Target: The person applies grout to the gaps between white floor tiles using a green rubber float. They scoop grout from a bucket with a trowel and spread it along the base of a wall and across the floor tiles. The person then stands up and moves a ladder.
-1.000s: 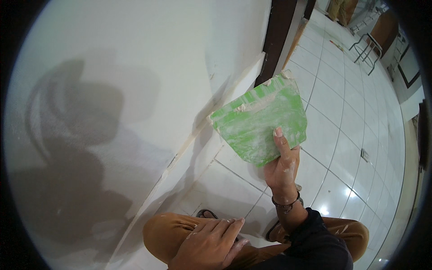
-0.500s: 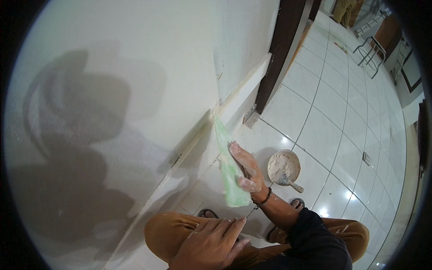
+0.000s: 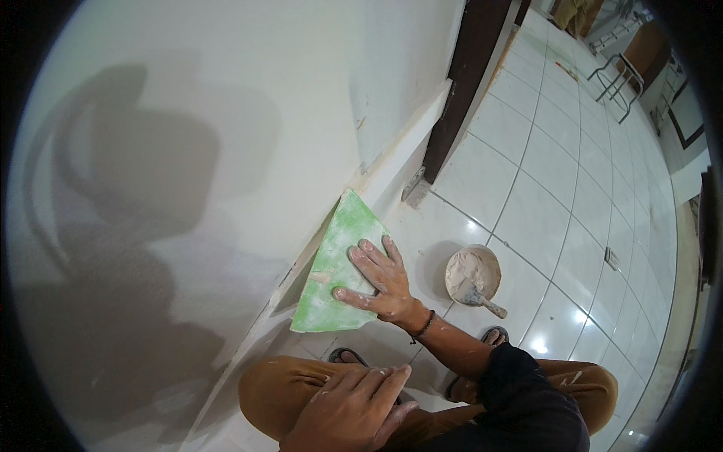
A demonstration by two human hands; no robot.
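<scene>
A green, roughly triangular plastering float (image 3: 324,301), smeared with white filler, lies along the top edge of the skirting board (image 3: 407,147). My right hand (image 3: 382,282), dusty with filler, grips it with the fingers spread over its face; the part of the grip behind the float is hidden. Its upper corner meets the wall (image 3: 301,98) at the skirting's ledge. My left hand (image 3: 350,410) rests on my left knee with its fingers stretched out and nothing in it.
To the right of my right hand, a round tub (image 3: 473,275) of pale filler sits on the white tiles with a putty knife (image 3: 482,300) in it. A dark door frame (image 3: 459,90) stands ahead. Farther off are a metal stool frame (image 3: 621,83) and another person's legs (image 3: 574,16).
My right hand has turned the float from nearly edge-on to broad face showing, shifting it left against the skirting. My left hand stays on the knee.
</scene>
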